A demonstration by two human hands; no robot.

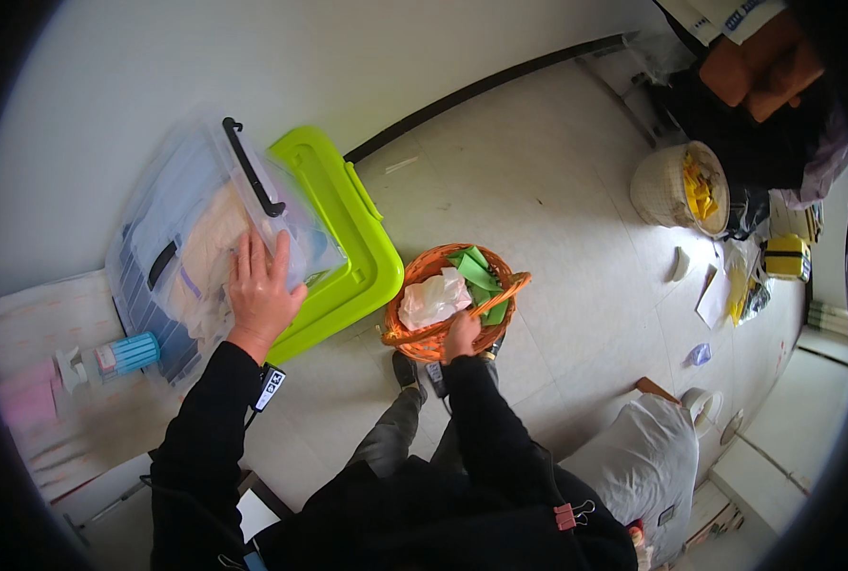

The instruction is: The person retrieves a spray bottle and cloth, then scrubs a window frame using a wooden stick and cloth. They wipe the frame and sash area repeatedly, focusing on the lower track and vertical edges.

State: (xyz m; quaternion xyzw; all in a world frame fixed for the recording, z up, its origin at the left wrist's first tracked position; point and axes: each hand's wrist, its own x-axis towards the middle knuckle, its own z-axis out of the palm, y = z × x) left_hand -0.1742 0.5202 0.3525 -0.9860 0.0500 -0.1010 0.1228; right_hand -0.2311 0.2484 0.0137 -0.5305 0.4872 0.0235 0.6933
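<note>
My left hand (260,290) lies with its fingers apart against a clear plastic storage box (300,224) that has black handles. Folded pale and bluish fabric shows through the box's wall. Beside and partly behind it is a bright green plastic lid or bin top (378,262); how the two join is hidden. Lower right of that, my right hand (462,335) is closed round the handle of an orange wicker basket (422,350), held in front of my legs. Inside the basket are a pinkish white plastic bag (435,299) and something flat and green (479,274).
A blue-and-white small pack (129,354) and a pink item (29,392) lie on a pale surface at left. Across the floor stands a white woven bin (660,188) with yellow stuff inside. Scattered papers (716,300) and a grey cloth-covered thing (633,462) are at right.
</note>
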